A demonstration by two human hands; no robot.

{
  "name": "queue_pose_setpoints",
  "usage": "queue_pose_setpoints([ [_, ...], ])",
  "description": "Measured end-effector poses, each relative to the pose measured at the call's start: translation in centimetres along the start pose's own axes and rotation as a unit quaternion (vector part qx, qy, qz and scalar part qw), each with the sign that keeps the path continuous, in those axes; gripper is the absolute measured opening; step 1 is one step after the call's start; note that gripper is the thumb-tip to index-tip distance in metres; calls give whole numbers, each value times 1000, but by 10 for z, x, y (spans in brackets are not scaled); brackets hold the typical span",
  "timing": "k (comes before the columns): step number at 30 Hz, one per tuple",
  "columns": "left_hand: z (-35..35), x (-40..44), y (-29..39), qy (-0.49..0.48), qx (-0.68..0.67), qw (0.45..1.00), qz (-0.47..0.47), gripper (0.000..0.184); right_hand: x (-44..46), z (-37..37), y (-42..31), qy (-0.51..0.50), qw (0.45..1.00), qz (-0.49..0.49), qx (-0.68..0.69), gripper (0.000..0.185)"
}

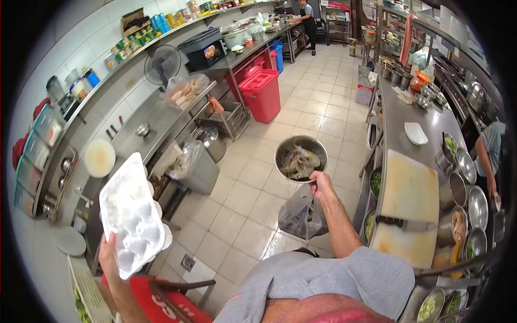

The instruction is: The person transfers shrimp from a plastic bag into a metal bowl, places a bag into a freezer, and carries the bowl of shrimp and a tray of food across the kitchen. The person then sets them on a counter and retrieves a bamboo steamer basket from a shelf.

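My left hand (109, 252) is closed on the lower edge of a white plastic tray (129, 215) with moulded round cups, held tilted at the left. My right hand (322, 185) grips the near rim of a round metal bowl (301, 141) over the floor. Large raw prawns (301, 160) with long feelers lie in the bowl. Just below that hand is a clear plastic bag (301, 212) with something dark inside; I cannot tell whether the same fingers hold it.
A steel counter with cutting boards (412, 185) and metal bowls runs along the right, where a person's arm (484, 161) shows. A grey bin (196, 169) and a red bin (259, 94) stand left. Another person (308, 24) stands far back. A red chair (161, 301) is near me.
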State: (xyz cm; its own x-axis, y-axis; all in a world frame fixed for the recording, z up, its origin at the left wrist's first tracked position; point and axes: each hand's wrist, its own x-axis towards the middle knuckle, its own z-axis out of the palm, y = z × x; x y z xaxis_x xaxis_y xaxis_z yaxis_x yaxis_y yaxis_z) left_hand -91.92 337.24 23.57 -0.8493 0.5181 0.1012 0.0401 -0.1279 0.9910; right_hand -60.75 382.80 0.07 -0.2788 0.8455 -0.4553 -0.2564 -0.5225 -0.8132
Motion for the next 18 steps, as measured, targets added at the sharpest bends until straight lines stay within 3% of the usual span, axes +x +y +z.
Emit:
queue_pose_setpoints([
  [5, 115, 95, -66, -5, -82, 996, -37, 45, 124, -32, -23, 65, 997, 39, 15, 15],
  [13, 252, 342, -223, -23, -77, 995, -56, 43, 324, -86, -46, 226, 970, 61, 63, 7],
  [18, 406, 499, -266, -64, -116, 989, -68, 38, 433, -120, -66, 359, 927, 87, 68, 6],
])
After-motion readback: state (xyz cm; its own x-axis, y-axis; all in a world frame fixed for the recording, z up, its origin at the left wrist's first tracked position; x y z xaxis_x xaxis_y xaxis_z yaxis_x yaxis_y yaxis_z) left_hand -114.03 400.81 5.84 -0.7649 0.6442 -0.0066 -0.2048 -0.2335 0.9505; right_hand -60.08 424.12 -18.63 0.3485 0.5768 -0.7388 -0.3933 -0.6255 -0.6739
